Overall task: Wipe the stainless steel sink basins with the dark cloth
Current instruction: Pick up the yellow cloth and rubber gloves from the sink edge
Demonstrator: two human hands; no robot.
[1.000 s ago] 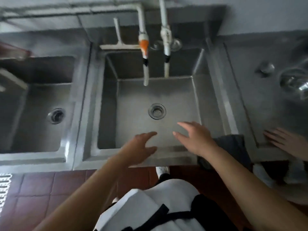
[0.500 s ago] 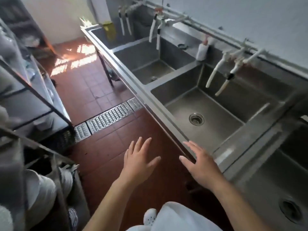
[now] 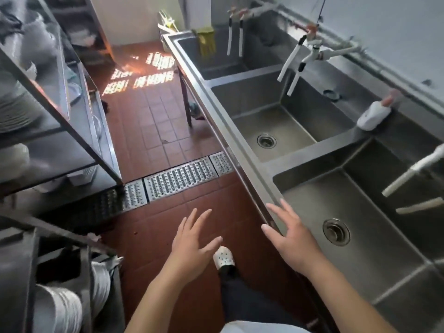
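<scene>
Since a second ago we have turned left along the sinks; our left hand (image 3: 192, 239) and right hand (image 3: 292, 239) are spread open, empty, beside the near basin (image 3: 374, 239). Dark cloth not in view. Presumably soft, limp: bunch it anywhere.

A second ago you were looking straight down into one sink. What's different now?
The view swung left and now looks along the whole row of basins and the red floor. The dark cloth and the other person's hand are out of sight. The left hand and right hand stay open and empty.
</scene>
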